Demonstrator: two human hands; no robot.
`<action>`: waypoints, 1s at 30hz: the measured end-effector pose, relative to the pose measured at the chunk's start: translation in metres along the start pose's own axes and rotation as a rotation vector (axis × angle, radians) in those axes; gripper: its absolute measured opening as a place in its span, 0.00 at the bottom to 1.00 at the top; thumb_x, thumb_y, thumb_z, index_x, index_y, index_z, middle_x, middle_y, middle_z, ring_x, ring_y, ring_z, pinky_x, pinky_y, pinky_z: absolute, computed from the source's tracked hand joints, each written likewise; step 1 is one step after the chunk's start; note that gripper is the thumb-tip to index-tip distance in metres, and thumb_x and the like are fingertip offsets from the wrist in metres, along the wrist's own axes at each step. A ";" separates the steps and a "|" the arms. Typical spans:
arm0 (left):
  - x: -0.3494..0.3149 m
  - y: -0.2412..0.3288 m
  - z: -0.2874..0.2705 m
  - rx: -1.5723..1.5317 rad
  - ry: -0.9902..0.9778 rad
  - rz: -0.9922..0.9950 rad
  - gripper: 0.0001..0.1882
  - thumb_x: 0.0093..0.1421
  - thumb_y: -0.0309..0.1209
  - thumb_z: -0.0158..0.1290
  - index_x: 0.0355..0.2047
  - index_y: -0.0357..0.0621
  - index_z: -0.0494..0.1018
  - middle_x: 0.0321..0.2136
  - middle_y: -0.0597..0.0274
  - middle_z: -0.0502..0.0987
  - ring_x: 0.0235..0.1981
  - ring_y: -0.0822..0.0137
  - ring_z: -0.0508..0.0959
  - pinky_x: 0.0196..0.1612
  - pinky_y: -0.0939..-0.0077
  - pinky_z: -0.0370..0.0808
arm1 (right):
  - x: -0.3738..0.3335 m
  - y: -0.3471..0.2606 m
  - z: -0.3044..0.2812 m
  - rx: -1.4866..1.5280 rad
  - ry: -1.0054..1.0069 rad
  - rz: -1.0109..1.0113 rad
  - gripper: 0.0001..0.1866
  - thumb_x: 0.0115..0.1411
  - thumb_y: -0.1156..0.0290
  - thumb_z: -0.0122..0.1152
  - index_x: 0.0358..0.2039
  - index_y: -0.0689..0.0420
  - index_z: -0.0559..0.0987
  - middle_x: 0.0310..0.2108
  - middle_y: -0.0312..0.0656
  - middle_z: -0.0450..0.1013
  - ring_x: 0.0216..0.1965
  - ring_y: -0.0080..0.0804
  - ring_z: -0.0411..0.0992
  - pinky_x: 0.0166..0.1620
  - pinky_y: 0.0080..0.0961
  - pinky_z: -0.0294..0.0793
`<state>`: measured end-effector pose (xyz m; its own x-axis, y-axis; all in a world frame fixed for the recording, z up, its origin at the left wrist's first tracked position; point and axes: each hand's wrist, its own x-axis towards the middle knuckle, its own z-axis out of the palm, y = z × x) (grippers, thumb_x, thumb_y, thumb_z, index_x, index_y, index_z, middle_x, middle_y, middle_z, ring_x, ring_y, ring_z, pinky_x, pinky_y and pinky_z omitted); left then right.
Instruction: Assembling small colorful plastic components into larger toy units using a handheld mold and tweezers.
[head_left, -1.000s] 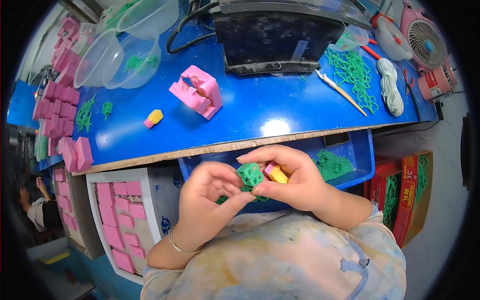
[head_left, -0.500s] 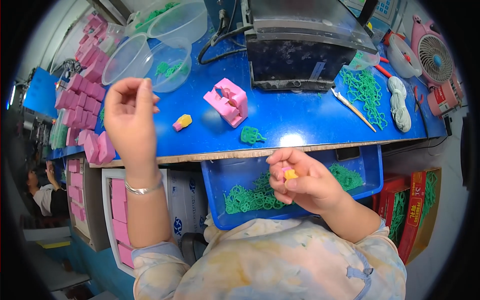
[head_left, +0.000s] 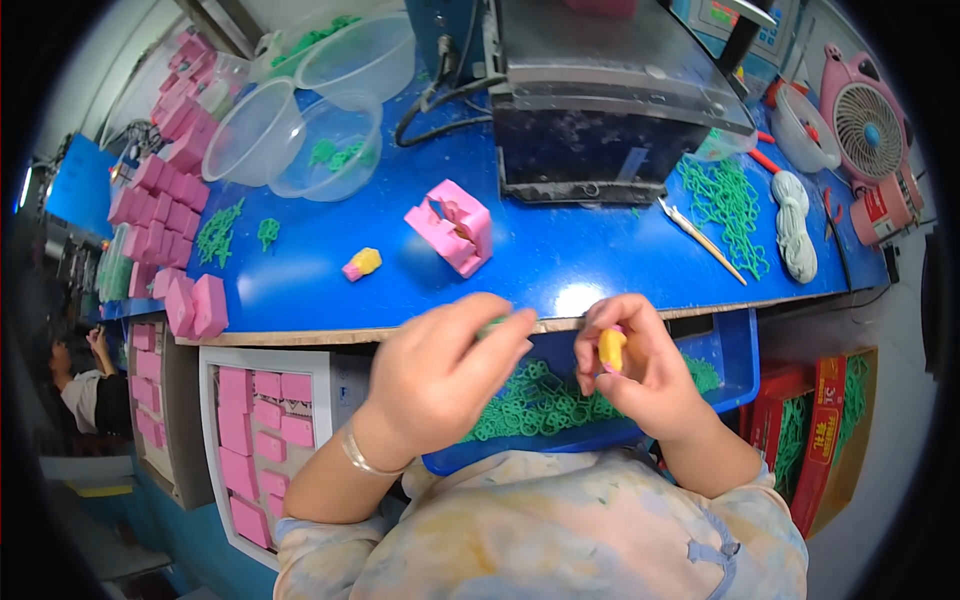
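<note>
Over the table's front edge, my left hand (head_left: pixel 435 370) is closed, with a bit of a green openwork plastic piece (head_left: pixel 489 327) showing between its thumb and fingers. To its right, my right hand (head_left: pixel 650 375) grips a small yellow-and-pink moulded figure (head_left: pixel 612 349) between thumb and fingertips; part of it is covered by the fingers. Beyond my left hand a pink block with a hollowed opening (head_left: pixel 455 230) sits on the blue tabletop. Left of that block lies another small yellow-and-pink figure (head_left: pixel 363 264).
Below my hands is a blue tray (head_left: pixel 738 360) of green pieces. A black machine (head_left: pixel 580 150) stands behind, with a brush (head_left: pixel 705 240), green strands (head_left: pixel 722 215) and a cord bundle (head_left: pixel 793 228) to its right. Clear bowls (head_left: pixel 325 150) and stacked pink blocks (head_left: pixel 165 205) occupy the left.
My left hand has come down and right from above the table, and the green piece has left the tabletop for its grasp. My right hand has turned the figure slightly.
</note>
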<state>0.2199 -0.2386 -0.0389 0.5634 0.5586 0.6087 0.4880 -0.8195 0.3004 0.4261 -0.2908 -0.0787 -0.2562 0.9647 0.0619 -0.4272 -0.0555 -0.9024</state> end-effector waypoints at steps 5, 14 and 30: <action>0.033 -0.073 -0.055 0.388 0.500 -0.183 0.15 0.47 0.24 0.60 0.37 0.38 0.73 0.32 0.61 0.74 0.25 0.73 0.69 0.29 0.80 0.67 | -0.005 -0.014 0.008 0.074 -0.004 0.200 0.10 0.62 0.73 0.46 0.42 0.63 0.69 0.29 0.38 0.65 0.27 0.21 0.67 0.29 0.17 0.69; -0.013 -0.069 -0.043 0.341 -0.161 -0.407 0.13 0.43 0.22 0.59 0.31 0.36 0.71 0.26 0.56 0.70 0.27 0.60 0.69 0.33 0.70 0.68 | -0.004 -0.008 0.000 0.108 -0.113 0.069 0.21 0.64 0.67 0.38 0.55 0.64 0.64 0.35 0.40 0.62 0.29 0.21 0.62 0.31 0.16 0.64; -0.034 0.022 -0.005 -0.924 -0.090 -0.683 0.12 0.54 0.25 0.54 0.39 0.35 0.73 0.27 0.62 0.73 0.24 0.76 0.72 0.26 0.85 0.70 | 0.008 0.011 0.021 -0.751 -0.102 -0.661 0.18 0.42 0.80 0.66 0.37 0.57 0.76 0.33 0.41 0.67 0.32 0.33 0.68 0.34 0.26 0.69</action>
<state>0.2079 -0.2768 -0.0490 0.4333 0.8986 0.0682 0.0559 -0.1024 0.9932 0.4014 -0.2887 -0.0794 -0.2529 0.7150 0.6518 0.1378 0.6935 -0.7072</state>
